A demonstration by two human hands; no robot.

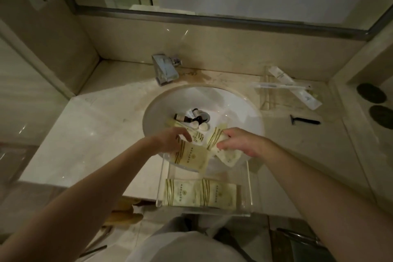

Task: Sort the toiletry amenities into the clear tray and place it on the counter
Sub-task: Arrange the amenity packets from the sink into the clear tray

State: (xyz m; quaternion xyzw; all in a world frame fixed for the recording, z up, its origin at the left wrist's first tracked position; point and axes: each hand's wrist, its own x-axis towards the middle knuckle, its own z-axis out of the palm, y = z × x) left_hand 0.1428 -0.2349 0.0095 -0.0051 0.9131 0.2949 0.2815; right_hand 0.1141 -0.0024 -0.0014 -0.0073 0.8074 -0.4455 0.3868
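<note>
Glossy marble counter [89, 125], flat paper sachets [191, 156]

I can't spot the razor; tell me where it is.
The black razor lies on the counter right of the sink, just in front of the wrapped toothbrush packets.

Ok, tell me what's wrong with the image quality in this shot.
Head view: dim, yellowish light; wide-angle lens bows the mirror frame and counter edges; glare on the sink; print on the packets in the left hand and right hand blurs unreadable; clear tray barely separates.
</note>
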